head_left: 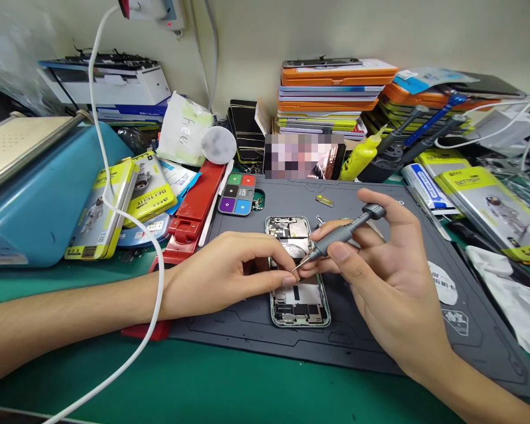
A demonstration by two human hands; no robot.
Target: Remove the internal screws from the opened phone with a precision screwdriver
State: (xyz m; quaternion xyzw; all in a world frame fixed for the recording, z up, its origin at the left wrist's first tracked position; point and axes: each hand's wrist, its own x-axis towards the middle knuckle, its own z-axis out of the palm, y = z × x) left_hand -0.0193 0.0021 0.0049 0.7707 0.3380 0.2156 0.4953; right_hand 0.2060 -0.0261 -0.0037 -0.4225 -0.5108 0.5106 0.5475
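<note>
An opened smartphone (298,292) lies on the dark grey work mat (242,330), its inner parts exposed. My right hand (386,277) is closed around a grey precision screwdriver (342,234), with a fingertip on its end cap. The screwdriver slants down to the left, its thin tip at the fingertips of my left hand (229,268). Above the middle of the phone, the thumb and forefinger of my left hand are pinched together. Whatever sits between them is too small to make out. Both hands cover part of the phone.
A magnetic pad with coloured squares (237,195) and a small yellow-tipped part (324,201) lie on the mat. Behind stands a propped phone with a lit screen (304,158). Yellow battery boxes (101,209) flank the mat; a white cable (161,265) loops over my left forearm.
</note>
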